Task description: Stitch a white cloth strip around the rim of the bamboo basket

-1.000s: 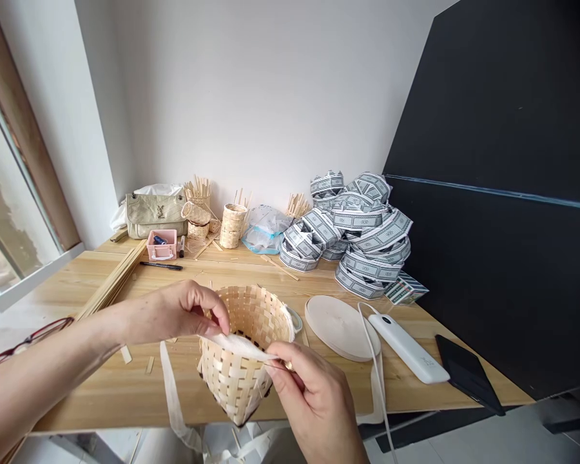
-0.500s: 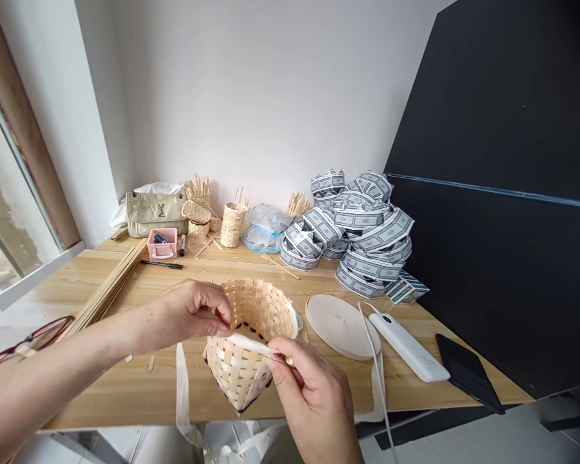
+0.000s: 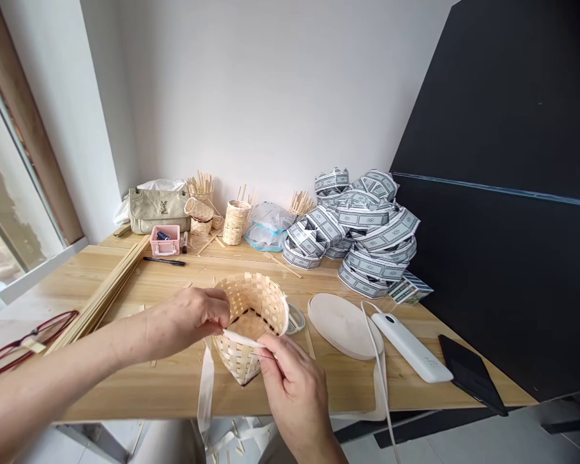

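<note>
A woven bamboo basket [image 3: 258,293] tilts toward me near the table's front edge, its opening facing up. White fabric tape [image 3: 243,339] is folded over its near rim. My left hand [image 3: 196,316] pinches the tape and rim on the left side, with its fingertips partly hidden. On the right side, my right hand [image 3: 294,380] pinches the tape between thumb and forefinger; a thin dark line shows at its fingertips, too fine to name. A loose tape end [image 3: 205,386] hangs below my left hand, over the table edge.
Right of the basket lie a roll of tape [image 3: 343,322], a white power bank [image 3: 410,348] with a cable and a black phone [image 3: 471,374]. Printed paper bands [image 3: 372,238] are piled behind. Bamboo strips [image 3: 99,293] and red-framed glasses [image 3: 29,341] lie left.
The basket and both hands have shifted slightly up in view, with my right hand moving left, nearer my left hand. Pale loop handles now show more fully beside the basket.
</note>
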Demonstrator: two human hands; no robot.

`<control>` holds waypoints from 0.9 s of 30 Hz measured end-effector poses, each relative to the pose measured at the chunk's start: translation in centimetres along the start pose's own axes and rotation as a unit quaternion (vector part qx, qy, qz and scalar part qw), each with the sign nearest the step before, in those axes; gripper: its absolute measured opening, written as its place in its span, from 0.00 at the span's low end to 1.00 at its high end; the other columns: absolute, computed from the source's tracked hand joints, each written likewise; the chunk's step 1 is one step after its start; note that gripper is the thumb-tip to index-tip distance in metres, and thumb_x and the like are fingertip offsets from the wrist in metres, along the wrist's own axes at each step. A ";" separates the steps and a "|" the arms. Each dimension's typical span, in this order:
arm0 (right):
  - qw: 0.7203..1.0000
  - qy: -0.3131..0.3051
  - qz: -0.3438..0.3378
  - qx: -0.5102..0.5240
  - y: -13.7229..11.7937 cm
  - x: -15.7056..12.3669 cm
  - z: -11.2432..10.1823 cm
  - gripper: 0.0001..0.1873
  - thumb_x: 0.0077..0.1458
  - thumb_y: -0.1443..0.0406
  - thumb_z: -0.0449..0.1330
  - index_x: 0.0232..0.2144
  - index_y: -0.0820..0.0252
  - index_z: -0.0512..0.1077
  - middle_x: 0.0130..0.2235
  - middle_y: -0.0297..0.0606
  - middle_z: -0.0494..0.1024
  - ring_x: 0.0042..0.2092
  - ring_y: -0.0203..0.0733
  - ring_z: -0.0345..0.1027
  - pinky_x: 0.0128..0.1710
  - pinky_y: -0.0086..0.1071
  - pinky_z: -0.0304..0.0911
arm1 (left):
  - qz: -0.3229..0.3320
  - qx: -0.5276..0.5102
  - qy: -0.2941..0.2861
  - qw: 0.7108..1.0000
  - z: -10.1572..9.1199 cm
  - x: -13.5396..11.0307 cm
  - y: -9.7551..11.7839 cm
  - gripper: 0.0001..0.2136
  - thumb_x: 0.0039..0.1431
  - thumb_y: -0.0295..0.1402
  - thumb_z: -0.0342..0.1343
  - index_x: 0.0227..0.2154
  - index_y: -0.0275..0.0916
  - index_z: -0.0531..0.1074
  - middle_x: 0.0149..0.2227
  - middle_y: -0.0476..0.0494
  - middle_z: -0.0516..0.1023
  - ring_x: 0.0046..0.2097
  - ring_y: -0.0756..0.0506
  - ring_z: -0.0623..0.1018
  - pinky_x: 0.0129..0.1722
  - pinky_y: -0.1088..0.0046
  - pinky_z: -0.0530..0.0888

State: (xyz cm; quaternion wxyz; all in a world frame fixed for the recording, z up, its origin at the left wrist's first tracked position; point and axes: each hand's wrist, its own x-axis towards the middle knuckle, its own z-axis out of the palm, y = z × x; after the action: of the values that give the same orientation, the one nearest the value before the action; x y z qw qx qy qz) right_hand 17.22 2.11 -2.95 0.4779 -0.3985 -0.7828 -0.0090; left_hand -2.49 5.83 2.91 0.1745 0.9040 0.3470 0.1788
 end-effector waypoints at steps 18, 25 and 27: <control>0.991 -0.014 0.111 0.073 1.6 -4.0 2.9 0.12 0.56 0.70 0.48 0.26 0.61 0.70 0.22 0.33 0.68 0.23 0.34 0.61 0.24 0.25 0.52 | -0.156 -0.187 -0.071 0.967 3.8 -1.2 -0.4 0.07 0.58 0.27 0.43 0.29 0.36 0.65 0.30 0.50 0.69 0.16 0.58 0.66 0.15 0.85 0.59; 0.985 -0.029 0.144 0.088 1.8 -4.2 2.7 0.11 0.54 0.69 0.50 0.23 0.60 0.69 0.19 0.30 0.65 0.21 0.31 0.57 0.22 0.24 0.49 | -0.137 -0.241 -0.048 0.960 5.3 -2.1 -1.1 0.12 0.61 0.28 0.39 0.39 0.38 0.68 0.28 0.52 0.67 0.16 0.59 0.63 0.17 0.86 0.62; 0.984 -0.033 0.151 0.093 1.8 -4.0 2.6 0.10 0.54 0.69 0.50 0.23 0.60 0.69 0.19 0.29 0.65 0.21 0.31 0.56 0.22 0.24 0.49 | -0.129 -0.247 -0.031 0.960 5.7 -2.2 -1.0 0.13 0.62 0.30 0.40 0.39 0.39 0.70 0.32 0.49 0.68 0.18 0.59 0.64 0.18 0.85 0.64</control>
State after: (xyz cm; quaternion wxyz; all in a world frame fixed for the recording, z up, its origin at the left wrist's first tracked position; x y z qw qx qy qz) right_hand 17.33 1.88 -8.07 0.4827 -0.4660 -0.7264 0.1487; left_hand -2.04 3.88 -2.96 0.4244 0.7855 0.4001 0.2069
